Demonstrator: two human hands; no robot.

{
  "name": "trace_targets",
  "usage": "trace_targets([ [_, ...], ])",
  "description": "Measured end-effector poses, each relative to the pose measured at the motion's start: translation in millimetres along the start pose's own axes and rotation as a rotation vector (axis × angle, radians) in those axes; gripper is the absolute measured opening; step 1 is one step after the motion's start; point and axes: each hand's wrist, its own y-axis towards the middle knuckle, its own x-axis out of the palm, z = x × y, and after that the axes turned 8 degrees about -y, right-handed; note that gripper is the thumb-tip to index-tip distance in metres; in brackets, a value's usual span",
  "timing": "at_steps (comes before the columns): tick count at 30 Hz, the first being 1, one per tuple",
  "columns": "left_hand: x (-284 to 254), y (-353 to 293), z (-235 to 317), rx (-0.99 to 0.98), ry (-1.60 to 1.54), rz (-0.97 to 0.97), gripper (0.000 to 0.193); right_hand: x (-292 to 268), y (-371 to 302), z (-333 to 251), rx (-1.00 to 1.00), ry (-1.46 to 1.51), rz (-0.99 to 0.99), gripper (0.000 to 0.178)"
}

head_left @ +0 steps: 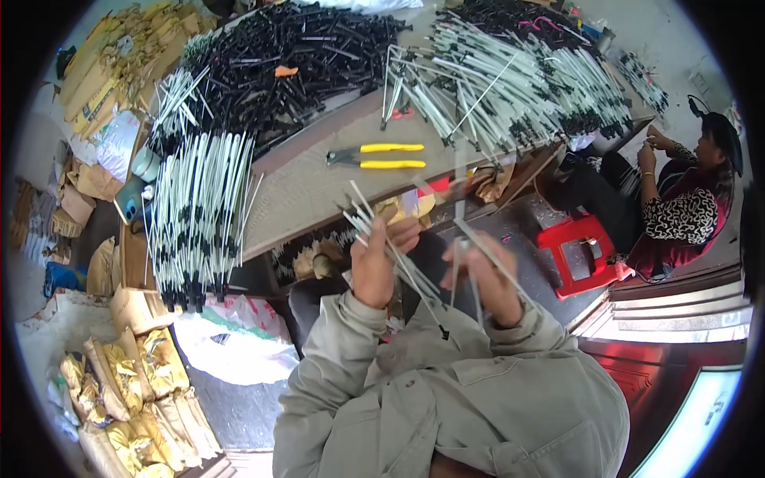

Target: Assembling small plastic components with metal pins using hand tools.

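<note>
while the left hand [376,264] clasps a bunch of white sticks [413,276], the right hand [492,279] is blurred; can't tell its grip.

One left hand [376,264], one right hand [488,276] — that's two! One pair of pliers [390,148], one red stool [564,236], one co-worker [679,219], one orange scrap [286,72] — and white rods [213,167], black parts [319,49], too many to count!

From head height, the wide fisheye view faces steeply down past a beige cloth jacket [470,398]. The bare left hand [374,267] and bare right hand [488,275] sit near, mid-view.
</note>
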Motion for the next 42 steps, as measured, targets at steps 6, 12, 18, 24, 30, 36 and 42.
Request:
trace_targets([
  [6,17,-14,10,0.062,-0.002,0.024,0.032,21,8,41,0.043,-0.019,-0.230,0.014],
  [12,13,-24,15,0.210,-0.083,0.133,0.017,27,17,53,-0.159,-0.088,-0.328,0.007],
  [18,-14,-15,31,0.304,-0.153,0.274,0.011,-23,76,30,-0.528,-0.567,-0.853,0.015],
  [24,-16,-20,29,0.227,-0.070,0.129,0.015,-83,275,2,-0.637,-1.251,0.252,0.018],
  [30,-19,-39,49,0.207,-0.021,0.076,0.033,-80,364,30,-0.364,-1.743,0.167,0.017],
  [36,-23,-43,34,0.090,-0.118,-0.027,0.027,-62,331,-47,-0.643,-0.978,0.428,0.023],
  [42,-32,-41,13,0.051,0.107,-0.038,0.035,-57,197,-99,-0.810,-0.174,0.671,0.014],
])
